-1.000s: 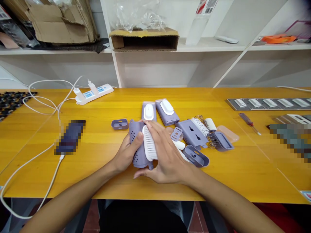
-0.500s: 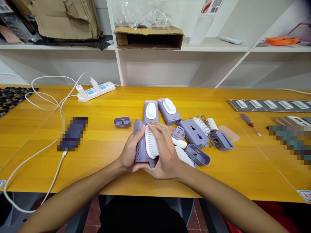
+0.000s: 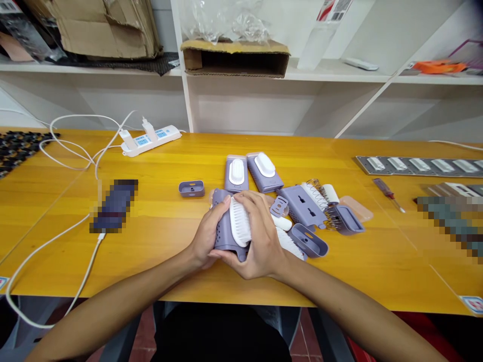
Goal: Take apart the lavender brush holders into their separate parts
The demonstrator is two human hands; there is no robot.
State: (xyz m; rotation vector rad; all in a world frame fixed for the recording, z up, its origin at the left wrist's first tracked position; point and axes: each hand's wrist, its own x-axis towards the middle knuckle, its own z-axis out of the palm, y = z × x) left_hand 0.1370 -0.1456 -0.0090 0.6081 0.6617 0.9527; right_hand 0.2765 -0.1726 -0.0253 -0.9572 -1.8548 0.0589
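Over the table's front half, both hands are wrapped around a purple perforated casing (image 3: 223, 232). A white oval ribbed piece (image 3: 240, 221) lies against the casing's upper face. My left hand (image 3: 204, 236) is closed on the casing's left side, its thumb along the top edge. From the right, my right hand (image 3: 266, 244) curls over the ribbed piece, with fingertips at its far end and thumb under the casing's near end. The palm hides the right side of both parts. Just beyond stand two purple units with white oval tops (image 3: 236, 172) (image 3: 265, 165).
Right of my hands lie another purple casing (image 3: 302, 206), a purple oval cup (image 3: 309, 240), metal springs (image 3: 332, 218) and white parts. A small purple cup (image 3: 191, 189) sits left. Farther out are a phone (image 3: 115, 206), power strip (image 3: 151, 141), screwdriver (image 3: 388, 194) and metal strip (image 3: 409, 164).
The casing has tilted and turned slightly in my hands, and both hands have shifted a little to the right. The loose parts on the table lie as before.
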